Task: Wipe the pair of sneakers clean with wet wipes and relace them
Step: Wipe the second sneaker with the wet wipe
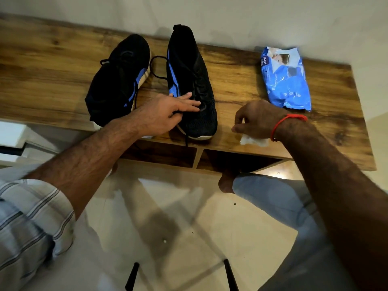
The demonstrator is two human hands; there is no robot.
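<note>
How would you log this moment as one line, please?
left hand: rests on right sneaker | right hand: pinches wipe | pack: on shelf

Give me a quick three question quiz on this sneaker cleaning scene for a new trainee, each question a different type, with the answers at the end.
1. True or false: the left hand rests on the right-hand sneaker.
2. Multiple choice: where does the blue wet wipes pack lie? A) between the two sneakers B) on the wooden shelf top, to the right of both sneakers C) on the floor
3. Fill in: the white wipe lies on the shelf top near its front edge, right under the ____ hand.

Key: 1 true; 2 B; 3 right.
</note>
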